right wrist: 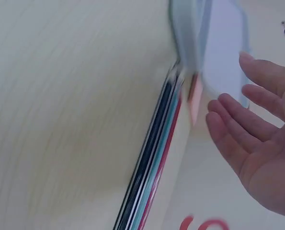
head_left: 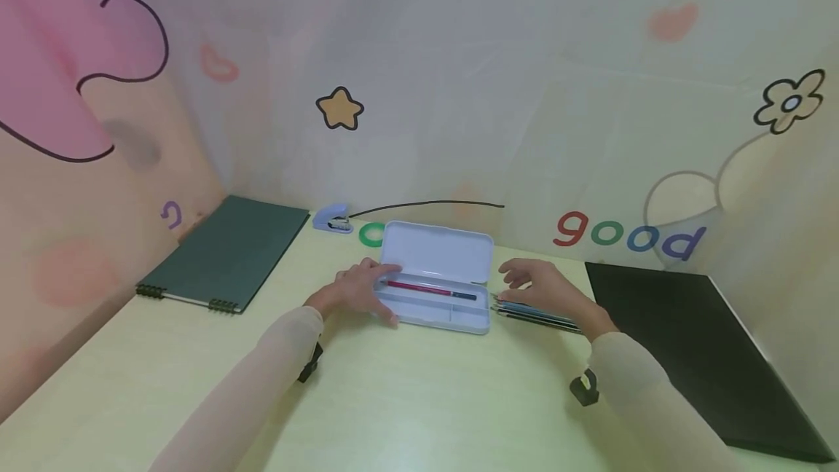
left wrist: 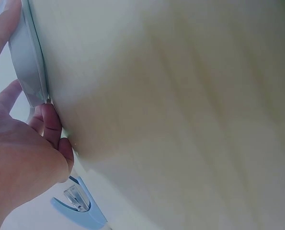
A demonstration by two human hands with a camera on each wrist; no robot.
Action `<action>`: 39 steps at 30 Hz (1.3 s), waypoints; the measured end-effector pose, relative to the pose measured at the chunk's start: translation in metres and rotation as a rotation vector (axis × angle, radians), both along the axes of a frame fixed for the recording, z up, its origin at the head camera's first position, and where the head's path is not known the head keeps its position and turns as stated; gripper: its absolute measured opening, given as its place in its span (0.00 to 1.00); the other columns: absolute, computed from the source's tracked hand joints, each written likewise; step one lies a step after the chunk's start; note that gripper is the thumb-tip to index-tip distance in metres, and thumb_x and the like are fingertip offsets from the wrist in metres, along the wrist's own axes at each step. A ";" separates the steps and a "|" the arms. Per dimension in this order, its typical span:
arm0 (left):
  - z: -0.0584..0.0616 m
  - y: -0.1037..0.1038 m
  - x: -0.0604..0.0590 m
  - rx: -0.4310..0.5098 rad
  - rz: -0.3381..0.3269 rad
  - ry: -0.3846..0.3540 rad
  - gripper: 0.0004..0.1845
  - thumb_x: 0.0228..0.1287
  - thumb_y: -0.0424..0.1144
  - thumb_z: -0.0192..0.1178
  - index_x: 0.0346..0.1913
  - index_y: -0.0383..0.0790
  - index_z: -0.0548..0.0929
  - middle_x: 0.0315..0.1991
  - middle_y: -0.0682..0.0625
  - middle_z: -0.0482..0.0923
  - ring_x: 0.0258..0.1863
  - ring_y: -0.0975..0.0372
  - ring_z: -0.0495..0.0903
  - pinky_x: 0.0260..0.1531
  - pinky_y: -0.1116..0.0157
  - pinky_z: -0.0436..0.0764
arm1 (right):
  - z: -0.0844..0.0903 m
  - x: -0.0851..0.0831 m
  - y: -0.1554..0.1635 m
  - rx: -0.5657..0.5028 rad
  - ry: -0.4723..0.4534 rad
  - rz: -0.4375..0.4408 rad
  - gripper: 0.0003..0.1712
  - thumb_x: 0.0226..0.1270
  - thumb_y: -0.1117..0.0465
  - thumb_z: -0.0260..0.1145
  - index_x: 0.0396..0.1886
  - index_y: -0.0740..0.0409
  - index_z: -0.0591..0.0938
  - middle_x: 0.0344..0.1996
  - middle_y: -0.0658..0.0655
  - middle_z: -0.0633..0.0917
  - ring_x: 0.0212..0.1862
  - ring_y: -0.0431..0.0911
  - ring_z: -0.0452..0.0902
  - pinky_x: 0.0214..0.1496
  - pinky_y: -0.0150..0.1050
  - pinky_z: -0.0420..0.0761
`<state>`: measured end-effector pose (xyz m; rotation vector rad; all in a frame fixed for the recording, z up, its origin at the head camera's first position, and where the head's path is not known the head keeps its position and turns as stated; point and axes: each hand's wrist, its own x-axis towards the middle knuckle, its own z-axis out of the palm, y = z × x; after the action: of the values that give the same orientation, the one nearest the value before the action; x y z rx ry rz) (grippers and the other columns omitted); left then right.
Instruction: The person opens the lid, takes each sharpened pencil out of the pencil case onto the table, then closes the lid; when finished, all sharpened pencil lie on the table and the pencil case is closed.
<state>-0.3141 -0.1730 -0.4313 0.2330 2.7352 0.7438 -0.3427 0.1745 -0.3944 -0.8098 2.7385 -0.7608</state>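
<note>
A pale blue-white pencil case (head_left: 432,320) lies with its lid up in the head view. One red pencil (head_left: 426,288) with a dark end is inside its rear compartment. My left hand (head_left: 357,290) grips the case's left end, thumb at the front corner; in the left wrist view its fingers curl at the case's edge (left wrist: 29,62). Right of the case lies a bundle of pencils (head_left: 537,317), dark, light blue and red in the right wrist view. Above them my right hand (head_left: 547,286) hovers, fingers loosely bent and holding nothing.
A blue stapler (head_left: 333,219) and a green ring (head_left: 371,234) sit behind the case. To the left lies a dark green spiral notebook (head_left: 229,253); to the right, a black flat board (head_left: 688,341). A printed curtain (head_left: 419,151) hangs along the table's back.
</note>
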 end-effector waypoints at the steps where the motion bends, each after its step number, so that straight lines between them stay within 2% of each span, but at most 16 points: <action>1: 0.000 -0.001 0.000 0.001 0.000 0.001 0.53 0.44 0.57 0.79 0.75 0.60 0.64 0.67 0.43 0.63 0.66 0.46 0.62 0.65 0.42 0.65 | 0.002 0.000 -0.009 -0.003 -0.018 0.022 0.27 0.66 0.57 0.71 0.60 0.64 0.78 0.50 0.64 0.86 0.53 0.57 0.82 0.56 0.54 0.82; 7: -0.001 -0.002 0.001 0.014 -0.010 0.009 0.52 0.45 0.56 0.79 0.75 0.60 0.64 0.66 0.43 0.63 0.66 0.47 0.63 0.65 0.43 0.63 | 0.004 0.007 -0.054 -0.008 -0.109 0.099 0.25 0.64 0.60 0.71 0.60 0.60 0.78 0.53 0.61 0.85 0.57 0.56 0.81 0.61 0.53 0.79; 13: -0.002 -0.001 0.001 0.008 0.000 0.006 0.52 0.45 0.56 0.79 0.75 0.60 0.65 0.66 0.43 0.64 0.66 0.48 0.63 0.66 0.44 0.63 | -0.005 0.004 -0.078 -0.014 -0.086 0.156 0.26 0.62 0.62 0.73 0.60 0.61 0.79 0.55 0.63 0.85 0.60 0.56 0.80 0.64 0.53 0.77; 21: -0.001 -0.001 0.001 -0.008 -0.003 0.011 0.52 0.44 0.57 0.79 0.75 0.60 0.65 0.66 0.43 0.64 0.66 0.48 0.64 0.65 0.44 0.63 | -0.015 0.006 -0.105 0.073 -0.039 0.172 0.27 0.63 0.63 0.72 0.63 0.58 0.79 0.57 0.58 0.85 0.58 0.51 0.79 0.67 0.50 0.74; 29: 0.000 0.000 0.002 0.003 -0.002 0.006 0.51 0.45 0.57 0.78 0.75 0.61 0.65 0.66 0.43 0.64 0.66 0.48 0.64 0.65 0.45 0.63 | -0.021 0.010 -0.120 0.108 -0.002 0.130 0.20 0.69 0.66 0.66 0.59 0.56 0.81 0.49 0.55 0.86 0.51 0.48 0.79 0.64 0.47 0.77; 33: 0.001 0.000 0.003 -0.001 -0.004 0.010 0.51 0.45 0.57 0.78 0.75 0.61 0.65 0.66 0.43 0.64 0.66 0.48 0.64 0.65 0.45 0.63 | -0.023 0.008 -0.122 0.119 0.004 0.144 0.18 0.70 0.66 0.64 0.58 0.55 0.82 0.44 0.54 0.85 0.48 0.48 0.78 0.61 0.47 0.79; 39: 0.001 0.000 0.002 -0.007 -0.006 0.018 0.52 0.44 0.57 0.79 0.75 0.60 0.65 0.66 0.42 0.64 0.65 0.48 0.64 0.65 0.45 0.62 | -0.024 0.006 -0.122 0.120 -0.017 0.164 0.18 0.71 0.66 0.63 0.59 0.55 0.81 0.42 0.53 0.85 0.45 0.46 0.77 0.59 0.46 0.79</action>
<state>-0.3121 -0.1730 -0.4304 0.2469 2.7529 0.7337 -0.3371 0.0521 -0.4183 -0.9814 2.6326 -0.5626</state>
